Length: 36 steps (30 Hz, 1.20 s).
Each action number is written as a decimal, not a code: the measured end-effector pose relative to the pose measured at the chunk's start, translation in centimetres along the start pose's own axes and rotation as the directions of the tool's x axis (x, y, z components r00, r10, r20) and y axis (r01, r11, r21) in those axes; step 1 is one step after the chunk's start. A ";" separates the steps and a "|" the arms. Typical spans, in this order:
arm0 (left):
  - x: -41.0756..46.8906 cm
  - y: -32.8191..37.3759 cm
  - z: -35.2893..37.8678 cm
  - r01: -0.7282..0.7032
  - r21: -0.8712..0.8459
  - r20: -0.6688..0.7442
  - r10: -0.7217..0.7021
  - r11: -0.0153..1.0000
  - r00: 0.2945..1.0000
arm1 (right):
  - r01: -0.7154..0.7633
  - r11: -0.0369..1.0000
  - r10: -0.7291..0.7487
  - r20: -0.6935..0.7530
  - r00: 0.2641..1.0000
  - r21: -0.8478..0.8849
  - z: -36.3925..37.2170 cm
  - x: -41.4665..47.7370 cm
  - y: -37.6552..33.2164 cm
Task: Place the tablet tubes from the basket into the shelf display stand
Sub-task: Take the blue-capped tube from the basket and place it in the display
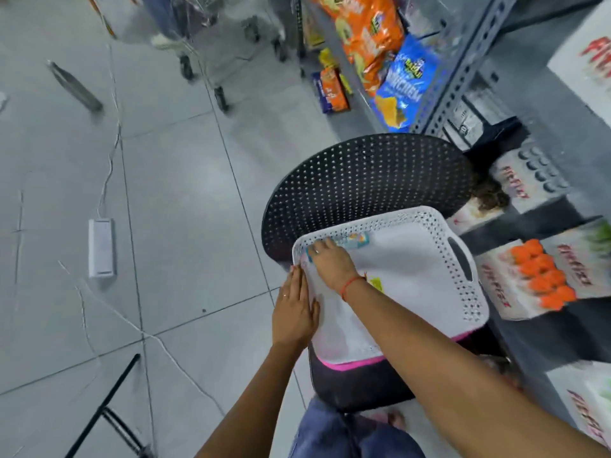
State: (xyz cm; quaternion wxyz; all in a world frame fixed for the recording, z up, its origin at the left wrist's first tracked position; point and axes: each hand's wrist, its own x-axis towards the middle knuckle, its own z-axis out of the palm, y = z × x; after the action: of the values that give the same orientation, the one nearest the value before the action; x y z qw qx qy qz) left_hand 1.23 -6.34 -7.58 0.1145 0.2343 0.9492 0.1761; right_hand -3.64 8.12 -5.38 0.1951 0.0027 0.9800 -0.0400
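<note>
A white perforated basket [463, 279] rests on a black chair. In its far left corner lies a tablet tube [355, 241] with a blue and orange label. My right hand [329, 262] reaches into that corner, fingers curled over the tube's near end. A yellow-labelled tube [377, 284] shows beside my right wrist. My left hand [294, 309] lies flat against the basket's left rim, fingers together. To the right, a white display stand [562, 276] holds several orange-capped tubes [542, 276]. Above it another stand [529, 183] has dark, unfilled holes.
The black perforated chair back [357, 180] rises behind the basket. Grey metal shelving [463, 61] with orange and blue snack bags [390, 51] stands at upper right. A white power strip [101, 247] and cables lie on the tiled floor at left. A trolley [205, 34] is farther off.
</note>
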 end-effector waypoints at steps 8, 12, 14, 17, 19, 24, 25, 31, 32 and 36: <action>-0.7 0.7 -0.2 0.020 0.138 -0.012 -0.019 0.990 1.000 | 0.036 0.990 -0.045 -0.065 0.997 -0.139 -0.3 -3.3 0.6; -0.7 1.0 -0.8 0.017 0.236 0.073 -0.035 0.971 0.997 | -0.083 0.996 0.079 -0.196 0.977 -0.012 -3.9 -7.6 3.2; -0.5 1.5 -1.1 0.016 0.285 0.090 -0.043 0.958 0.995 | -0.160 0.972 0.193 -0.195 0.962 0.172 -6.0 -10.0 5.1; -0.2 3.1 -1.8 0.009 0.333 0.124 -0.054 0.943 0.991 | -0.310 0.867 0.412 -0.212 0.886 0.391 -8.1 -14.0 8.6; 0.2 4.5 -2.4 -0.004 0.355 0.138 -0.048 0.935 0.989 | -0.369 0.780 0.512 -0.177 0.840 0.505 -9.5 -17.0 10.7; 2.4 11.4 -3.1 -0.202 0.305 0.131 0.169 0.931 0.977 | -0.408 0.623 0.637 -0.130 0.760 0.668 -12.9 -25.3 15.0; 3.0 13.5 -3.1 -0.264 0.272 0.106 0.244 0.925 0.964 | -0.419 0.616 0.653 -0.135 0.745 0.668 -13.5 -27.2 15.8; 5.3 27.6 -4.5 -0.627 0.079 -0.091 0.632 0.775 0.770 | -0.513 0.561 0.789 -0.232 0.569 0.650 -18.3 -37.9 19.3; 5.1 30.3 -5.0 -0.670 0.051 -0.111 0.671 0.741 0.733 | -0.524 0.549 0.807 -0.250 0.535 0.651 -19.2 -39.8 19.8; 3.0 38.9 -5.8 -0.787 -0.079 -0.131 0.776 0.612 0.617 | -0.598 0.457 0.886 -0.275 0.374 0.658 -22.3 -46.8 21.4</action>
State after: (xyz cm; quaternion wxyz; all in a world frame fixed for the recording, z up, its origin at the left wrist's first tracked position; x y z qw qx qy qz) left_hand 12.64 25.63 12.42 0.0011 0.6089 0.7426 0.2788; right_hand 31.55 31.75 31.40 -0.1296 0.5168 0.8294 -0.1677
